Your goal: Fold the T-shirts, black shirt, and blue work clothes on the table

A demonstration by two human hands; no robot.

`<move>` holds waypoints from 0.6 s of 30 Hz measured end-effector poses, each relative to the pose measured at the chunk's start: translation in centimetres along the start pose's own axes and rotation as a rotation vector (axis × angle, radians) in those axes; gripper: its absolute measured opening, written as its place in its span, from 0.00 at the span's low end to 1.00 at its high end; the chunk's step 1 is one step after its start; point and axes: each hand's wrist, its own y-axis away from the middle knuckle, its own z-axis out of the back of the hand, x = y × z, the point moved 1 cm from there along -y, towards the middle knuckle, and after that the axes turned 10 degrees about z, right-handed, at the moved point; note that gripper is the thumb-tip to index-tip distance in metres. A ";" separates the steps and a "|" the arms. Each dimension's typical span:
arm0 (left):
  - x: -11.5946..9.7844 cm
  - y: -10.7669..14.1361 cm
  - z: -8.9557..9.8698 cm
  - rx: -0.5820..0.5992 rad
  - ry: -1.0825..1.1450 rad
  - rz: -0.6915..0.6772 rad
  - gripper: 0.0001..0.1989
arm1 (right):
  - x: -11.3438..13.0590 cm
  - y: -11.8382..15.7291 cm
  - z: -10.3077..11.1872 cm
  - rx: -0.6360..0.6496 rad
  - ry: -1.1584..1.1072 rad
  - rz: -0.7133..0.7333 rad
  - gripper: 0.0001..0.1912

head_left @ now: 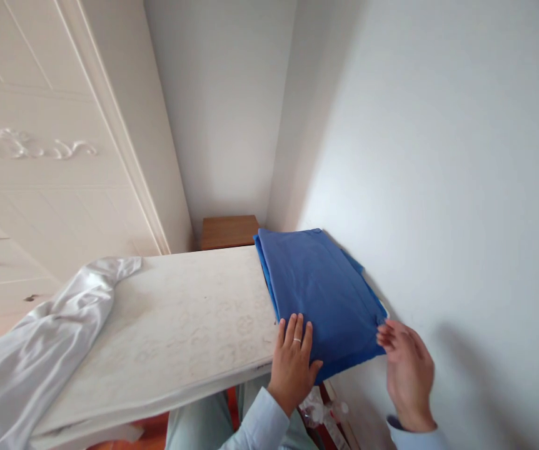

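Note:
A folded blue cloth (319, 284) lies flat in layers at the right end of the white table (194, 312), close to the wall. My left hand (294, 359), a ring on one finger, rests with its fingers stretched out on the cloth's near left part. At the near right corner, my right hand (408, 369) pinches the edge of the cloth between its fingertips. The exact grip there is partly hidden by the curled fingers.
A shiny white cloth (77, 319) drapes over the table's left end. Beyond the table stands a brown wooden cabinet (229, 231). A white wardrobe (63, 137) rises on the left, and a bare wall (461, 187) bounds the right. Clear plastic (321, 409) lies below the table edge.

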 end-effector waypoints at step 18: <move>-0.2 0.5 -2.4 -0.202 -0.018 0.008 0.43 | -11.9 -6.4 -33.1 1.474 1.089 0.540 0.37</move>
